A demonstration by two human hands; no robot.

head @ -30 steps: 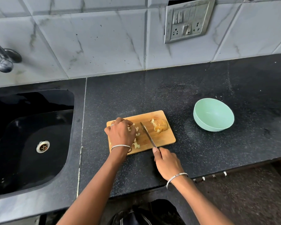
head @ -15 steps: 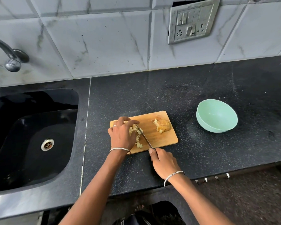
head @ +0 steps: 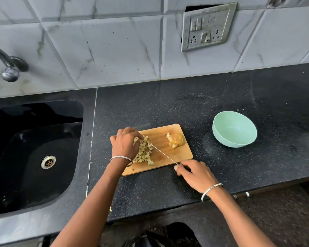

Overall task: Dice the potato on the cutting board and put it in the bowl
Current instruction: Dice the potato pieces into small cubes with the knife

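On the board (head: 182, 155) near the counter's (head: 168, 107) front edge, our left grip (head: 125, 147) curls over the potato cubes (head: 144, 155), likely light and slippery; our right grip (head: 194, 173) holds the knife (head: 163, 155). The firm uncut chunk (head: 176, 140) wants pinning from above.

Before you runs a black speckled counter (head: 168, 107), with a black sink (head: 34, 157) sunk into its left end. Two things sit directly on it: a wooden cutting board (head: 161, 136) near your edge, and a pale green bowl (head: 235, 129) standing apart to its right.
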